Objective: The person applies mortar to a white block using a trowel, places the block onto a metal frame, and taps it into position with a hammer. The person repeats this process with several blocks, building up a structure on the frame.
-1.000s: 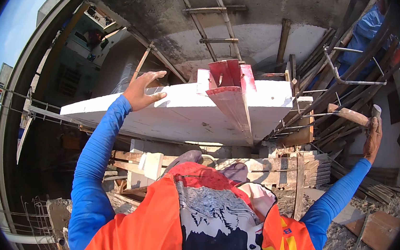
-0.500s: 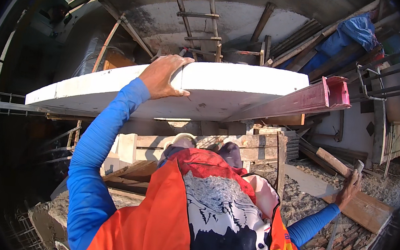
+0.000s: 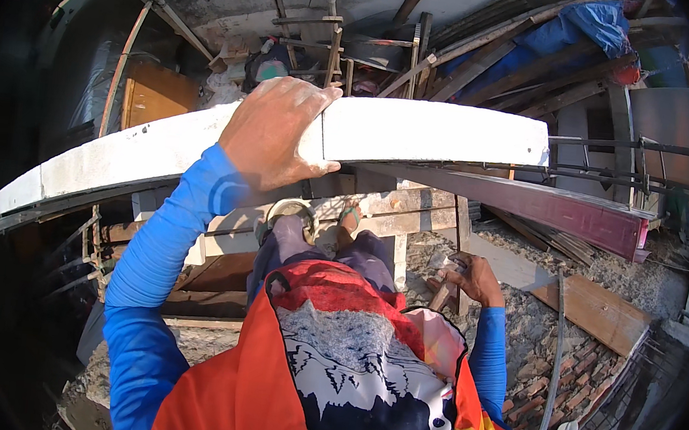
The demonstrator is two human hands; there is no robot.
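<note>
A white wall [image 3: 443, 133] spans the front; a pink beam [image 3: 560, 215] juts rightward beside it. The left hand [image 3: 278, 134] clasps the wall's top, probably for balance; the right hand [image 3: 478, 279] grips a hammer [image 3: 441, 296] low, seemingly for clearance.

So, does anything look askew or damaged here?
Yes: the reddish metal channel juts out at a slant past the right end of the white block row, out of line with it. The bricks at lower right also look rough and uneven.
</note>
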